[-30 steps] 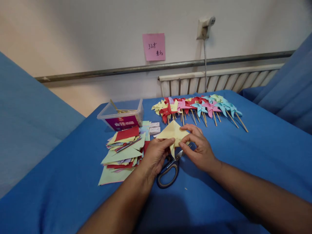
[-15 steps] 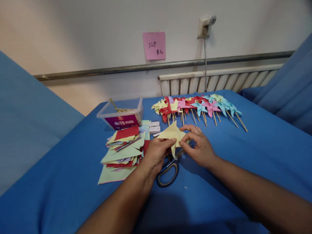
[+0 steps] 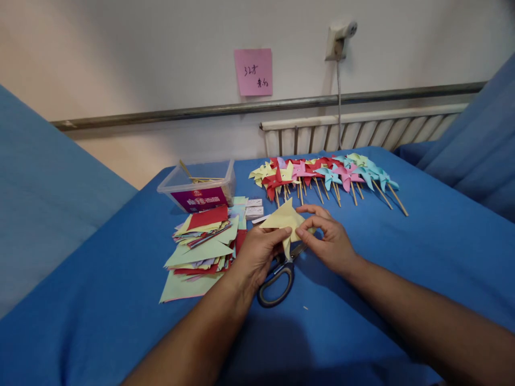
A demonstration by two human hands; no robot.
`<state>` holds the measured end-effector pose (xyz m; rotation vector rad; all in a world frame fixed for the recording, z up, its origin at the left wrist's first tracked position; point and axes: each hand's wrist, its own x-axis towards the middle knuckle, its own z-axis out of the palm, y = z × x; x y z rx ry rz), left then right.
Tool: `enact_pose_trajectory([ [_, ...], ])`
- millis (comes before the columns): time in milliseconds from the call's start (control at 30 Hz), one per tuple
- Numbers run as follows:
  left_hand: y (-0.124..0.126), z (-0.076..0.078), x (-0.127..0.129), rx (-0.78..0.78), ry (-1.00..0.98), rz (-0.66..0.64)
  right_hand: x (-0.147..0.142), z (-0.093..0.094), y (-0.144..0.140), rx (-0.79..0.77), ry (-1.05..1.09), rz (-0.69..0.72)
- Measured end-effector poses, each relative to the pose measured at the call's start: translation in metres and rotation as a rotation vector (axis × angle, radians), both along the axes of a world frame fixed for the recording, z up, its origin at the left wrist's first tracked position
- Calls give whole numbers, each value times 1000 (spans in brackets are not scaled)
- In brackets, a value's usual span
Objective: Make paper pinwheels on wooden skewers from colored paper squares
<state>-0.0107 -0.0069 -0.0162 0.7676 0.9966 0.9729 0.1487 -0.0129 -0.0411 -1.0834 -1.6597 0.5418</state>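
Observation:
Both hands hold one piece of folded yellow paper (image 3: 284,216) just above the blue table (image 3: 422,252). My left hand (image 3: 257,254) pinches its lower left part between thumb and fingers. My right hand (image 3: 328,241) pinches its right side, fingertips bent over a flap. Under the paper lie scissors (image 3: 277,279) with dark handles, the blades partly hidden by my hands. To the left of my left hand sits a loose pile of coloured paper sheets (image 3: 199,249).
A row of finished paper pinwheels on wooden sticks (image 3: 325,177) lies at the far side of the table. A clear plastic tub with sticks (image 3: 199,187) stands at the back left, two small white boxes (image 3: 254,208) beside it. A radiator (image 3: 362,131) lines the wall.
The fingers of my right hand have shifted slightly on the yellow paper, folding a flap inward. The view has tilted a little; everything else lies as before.

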Motion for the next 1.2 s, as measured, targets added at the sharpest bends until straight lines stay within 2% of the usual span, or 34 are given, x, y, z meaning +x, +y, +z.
enact_pose_trajectory([
  [200, 0, -1, 0, -4, 0, -6, 0, 2, -1, 47, -47, -8],
  [1200, 1, -1, 1, 15, 5, 5, -3, -5, 1, 3, 12, -38],
])
